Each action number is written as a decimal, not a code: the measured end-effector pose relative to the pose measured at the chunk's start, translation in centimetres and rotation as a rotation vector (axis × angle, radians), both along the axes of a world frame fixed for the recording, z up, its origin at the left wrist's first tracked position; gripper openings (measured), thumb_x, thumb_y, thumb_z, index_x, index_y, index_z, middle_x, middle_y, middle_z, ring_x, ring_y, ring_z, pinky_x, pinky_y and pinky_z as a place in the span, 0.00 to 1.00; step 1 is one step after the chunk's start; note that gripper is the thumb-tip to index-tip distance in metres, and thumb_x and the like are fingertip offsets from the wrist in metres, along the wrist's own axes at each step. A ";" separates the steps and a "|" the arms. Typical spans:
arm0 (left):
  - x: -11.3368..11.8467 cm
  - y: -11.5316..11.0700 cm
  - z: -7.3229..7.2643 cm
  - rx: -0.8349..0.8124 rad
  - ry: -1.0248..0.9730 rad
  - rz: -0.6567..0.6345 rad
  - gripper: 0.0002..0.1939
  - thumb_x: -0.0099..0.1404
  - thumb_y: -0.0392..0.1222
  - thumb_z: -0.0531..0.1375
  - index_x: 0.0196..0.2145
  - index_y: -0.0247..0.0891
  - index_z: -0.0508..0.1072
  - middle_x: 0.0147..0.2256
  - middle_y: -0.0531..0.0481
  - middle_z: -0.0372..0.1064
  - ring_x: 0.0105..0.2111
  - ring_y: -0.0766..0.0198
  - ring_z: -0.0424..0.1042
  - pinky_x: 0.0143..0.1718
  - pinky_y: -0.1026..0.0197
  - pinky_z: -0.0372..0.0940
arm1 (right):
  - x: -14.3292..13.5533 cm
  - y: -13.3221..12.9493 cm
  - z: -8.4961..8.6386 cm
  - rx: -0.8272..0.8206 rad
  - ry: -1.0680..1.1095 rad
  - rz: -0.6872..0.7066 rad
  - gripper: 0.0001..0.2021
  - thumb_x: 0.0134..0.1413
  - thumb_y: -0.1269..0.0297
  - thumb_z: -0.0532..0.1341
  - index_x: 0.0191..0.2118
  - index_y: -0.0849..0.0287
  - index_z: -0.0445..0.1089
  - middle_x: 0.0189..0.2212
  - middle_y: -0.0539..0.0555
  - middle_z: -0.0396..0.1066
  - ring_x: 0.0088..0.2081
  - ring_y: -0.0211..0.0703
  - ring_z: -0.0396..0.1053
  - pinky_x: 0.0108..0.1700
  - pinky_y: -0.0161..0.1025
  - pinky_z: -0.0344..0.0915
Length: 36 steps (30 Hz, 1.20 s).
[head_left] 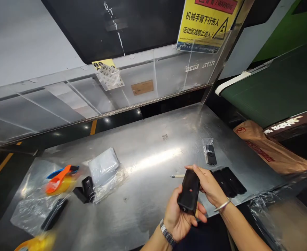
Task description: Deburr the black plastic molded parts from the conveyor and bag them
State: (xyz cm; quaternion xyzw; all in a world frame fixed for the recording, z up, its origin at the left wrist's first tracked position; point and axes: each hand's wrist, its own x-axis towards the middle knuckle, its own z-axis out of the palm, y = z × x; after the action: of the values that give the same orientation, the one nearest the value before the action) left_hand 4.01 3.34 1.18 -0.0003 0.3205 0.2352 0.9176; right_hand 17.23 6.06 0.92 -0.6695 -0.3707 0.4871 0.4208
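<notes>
A long black plastic case (pixel 189 191) is held between both hands above the metal table's front edge. My left hand (pixel 178 218) wraps its lower end, thumb on one side and fingers on the other. My right hand (pixel 208 181) grips the upper right side, its fingers partly hidden behind the case. Just left of the case lies a pale-handled craft knife (pixel 176 176). Several similar black cases (pixel 229 182) rest side by side right of my right hand. Beyond them is a small black part in a clear bag (pixel 211 154).
Left on the metal table (pixel 143 157) lie a stack of clear plastic bags (pixel 103 164), black pieces (pixel 85 190), an orange tape dispenser (pixel 59 181) and a yellow tape roll (pixel 34 244). A clear panel (pixel 132 76) stands behind. A conveyor belt (pixel 278 83) is at right.
</notes>
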 end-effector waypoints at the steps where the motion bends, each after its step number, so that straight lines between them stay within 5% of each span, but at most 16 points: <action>1: -0.5 0.3 0.2 -0.071 -0.031 0.022 0.35 0.67 0.59 0.38 0.37 0.23 0.71 0.22 0.39 0.74 0.19 0.63 0.75 0.12 0.73 0.59 | -0.1 -0.1 -0.1 -0.009 0.046 0.035 0.24 0.54 0.43 0.54 0.37 0.61 0.74 0.15 0.45 0.59 0.16 0.35 0.54 0.16 0.32 0.48; 4: -1.8 0.7 0.6 -0.172 -0.097 0.068 0.35 0.69 0.55 0.37 0.39 0.22 0.73 0.22 0.40 0.75 0.19 0.69 0.74 0.14 0.77 0.56 | -0.7 -0.4 -0.3 0.020 0.134 0.113 0.25 0.54 0.43 0.54 0.47 0.57 0.70 0.30 0.53 0.72 0.26 0.41 0.68 0.23 0.35 0.62; 7: -2.6 0.1 0.0 -0.187 -0.224 0.074 0.34 0.69 0.55 0.40 0.40 0.22 0.74 0.12 0.50 0.66 0.07 0.77 0.58 0.08 0.76 0.44 | -1.3 -0.5 -0.6 0.058 0.162 0.164 0.25 0.54 0.42 0.52 0.48 0.56 0.68 0.41 0.57 0.73 0.37 0.46 0.72 0.34 0.39 0.68; 10: -2.7 -1.0 -1.3 -0.015 -0.213 -0.023 0.33 0.67 0.58 0.44 0.43 0.23 0.73 0.06 0.56 0.57 0.03 0.74 0.48 0.06 0.71 0.38 | -2.0 -0.4 -1.0 0.061 0.077 0.151 0.24 0.56 0.42 0.50 0.39 0.58 0.70 0.28 0.54 0.73 0.29 0.44 0.70 0.30 0.38 0.65; 16: -3.9 -1.2 -3.4 0.106 -0.150 -0.089 0.52 0.54 0.76 0.34 0.45 0.23 0.71 0.25 0.36 0.75 0.19 0.59 0.73 0.12 0.67 0.58 | -2.6 -0.1 -0.6 0.067 -0.220 0.126 0.27 0.51 0.38 0.52 0.21 0.57 0.70 0.14 0.50 0.62 0.19 0.42 0.60 0.24 0.38 0.54; 18: -4.9 -0.9 -3.9 0.126 -0.221 -0.113 0.50 0.55 0.75 0.34 0.46 0.26 0.70 0.29 0.37 0.76 0.22 0.58 0.74 0.16 0.66 0.59 | -2.9 -0.2 -0.1 0.063 -0.266 0.147 0.25 0.50 0.38 0.53 0.20 0.55 0.71 0.13 0.50 0.62 0.19 0.42 0.60 0.25 0.38 0.53; 21: -6.1 -1.2 -4.7 0.137 -0.260 -0.119 0.36 0.59 0.66 0.47 0.41 0.28 0.72 0.28 0.39 0.75 0.20 0.62 0.71 0.17 0.67 0.55 | -3.7 -0.2 0.6 0.030 -0.277 0.168 0.23 0.48 0.39 0.56 0.19 0.54 0.70 0.13 0.51 0.61 0.19 0.43 0.60 0.25 0.39 0.53; 25: -7.1 -2.5 -6.0 0.113 -0.337 -0.084 0.27 0.53 0.61 0.58 0.35 0.31 0.71 0.26 0.45 0.71 0.18 0.68 0.65 0.18 0.67 0.52 | -5.0 0.2 1.1 -0.040 -0.162 0.219 0.27 0.48 0.37 0.54 0.19 0.56 0.72 0.15 0.52 0.64 0.21 0.43 0.61 0.25 0.38 0.54; 31: -7.9 -3.8 -8.5 0.184 -0.472 -0.052 0.34 0.48 0.66 0.58 0.38 0.30 0.70 0.22 0.47 0.69 0.12 0.70 0.60 0.15 0.67 0.48 | -6.8 0.3 1.5 -0.195 0.202 0.284 0.29 0.51 0.37 0.52 0.24 0.61 0.72 0.11 0.46 0.57 0.15 0.35 0.56 0.19 0.34 0.55; 36: -8.9 -3.3 -8.8 0.298 -0.470 -0.008 0.35 0.40 0.58 0.64 0.41 0.28 0.70 0.23 0.44 0.72 0.14 0.66 0.66 0.13 0.68 0.50 | -7.3 -0.8 1.8 -0.128 0.366 0.308 0.26 0.52 0.39 0.53 0.27 0.60 0.72 0.14 0.47 0.60 0.18 0.34 0.57 0.23 0.33 0.56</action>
State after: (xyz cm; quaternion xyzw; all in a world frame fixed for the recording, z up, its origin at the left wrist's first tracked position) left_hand -4.85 0.07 -7.59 0.0813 0.0605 0.2695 0.9577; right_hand 9.89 5.22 2.74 -0.5310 -0.3542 0.6811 0.3586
